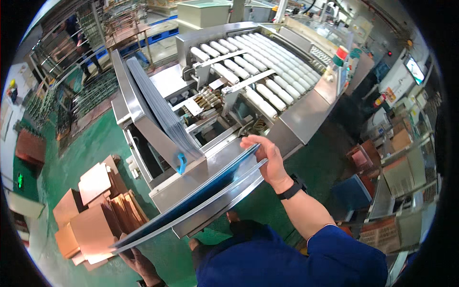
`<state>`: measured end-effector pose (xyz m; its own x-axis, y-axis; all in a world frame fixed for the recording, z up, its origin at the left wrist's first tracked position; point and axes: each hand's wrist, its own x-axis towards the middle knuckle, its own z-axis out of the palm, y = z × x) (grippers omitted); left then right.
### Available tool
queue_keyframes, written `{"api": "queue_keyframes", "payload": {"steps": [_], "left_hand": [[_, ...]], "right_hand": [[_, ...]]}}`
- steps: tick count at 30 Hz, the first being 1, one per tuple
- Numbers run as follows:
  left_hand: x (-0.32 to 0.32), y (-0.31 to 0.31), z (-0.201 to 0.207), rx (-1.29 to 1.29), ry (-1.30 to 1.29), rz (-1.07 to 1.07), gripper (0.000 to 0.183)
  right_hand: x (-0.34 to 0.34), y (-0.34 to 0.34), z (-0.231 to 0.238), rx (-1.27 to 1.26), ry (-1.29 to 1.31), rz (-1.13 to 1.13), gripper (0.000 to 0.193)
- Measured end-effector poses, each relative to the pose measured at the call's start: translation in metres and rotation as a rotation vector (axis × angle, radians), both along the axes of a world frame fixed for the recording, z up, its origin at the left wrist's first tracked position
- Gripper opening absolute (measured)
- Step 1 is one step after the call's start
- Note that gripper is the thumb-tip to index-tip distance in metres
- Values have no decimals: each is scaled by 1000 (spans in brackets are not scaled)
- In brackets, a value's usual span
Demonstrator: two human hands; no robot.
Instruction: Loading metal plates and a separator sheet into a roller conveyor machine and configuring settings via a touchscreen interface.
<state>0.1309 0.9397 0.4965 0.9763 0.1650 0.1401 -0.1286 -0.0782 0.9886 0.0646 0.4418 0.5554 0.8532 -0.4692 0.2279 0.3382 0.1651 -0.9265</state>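
Thin flat panels with a blue face (203, 193) slant across the front of a steel machine. Their two long edges meet near my left hand and spread apart near my right; I cannot tell exactly how many panels there are. My left hand (136, 262) grips the lower left end, thumb on one side and fingers partly hidden below. At the upper right end, my right hand (267, 160) is closed around the edges, a black band on its wrist. Just beyond, a row of grey panels (160, 105) stands on edge in a steel holder (138, 112).
White rollers (267, 60) fill the machine's top beyond the holder. A blue clip (181, 163) sits on the holder's near end. Copper-coloured sheets (93, 225) lie piled on the green floor at left. Racks with boards (401, 177) line the right side. A person (86, 52) stands far left.
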Motion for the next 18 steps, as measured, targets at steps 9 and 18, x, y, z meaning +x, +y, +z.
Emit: {"api": "queue_keyframes", "payload": {"steps": [9,18], "left_hand": [[7,-3,-5,-57,0,27,76],[35,-27,26,-344,-50,78,73]], "right_hand": [[-9,31,-3,-212,64,-84,81],[9,29,16,-39,173,-288,36]]}}
